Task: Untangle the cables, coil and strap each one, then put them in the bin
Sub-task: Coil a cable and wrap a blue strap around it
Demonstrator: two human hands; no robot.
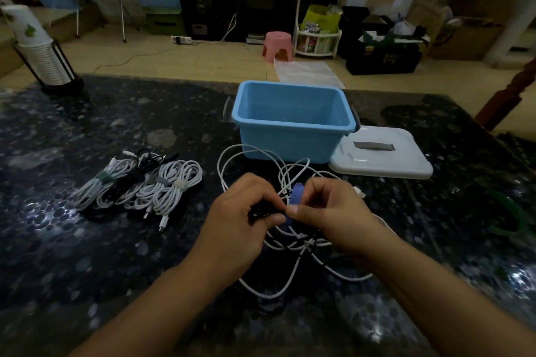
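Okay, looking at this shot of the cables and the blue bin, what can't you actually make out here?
- Head view: the black cable in the left hand is mostly covered by its fingers; whether it is fully coiled cannot be told.
- The blue strap is partly hidden by the right hand.
- The blue bin: its near wall hides part of the floor.
- The strapped cable bundles are dim and overlapping; their count is unclear.
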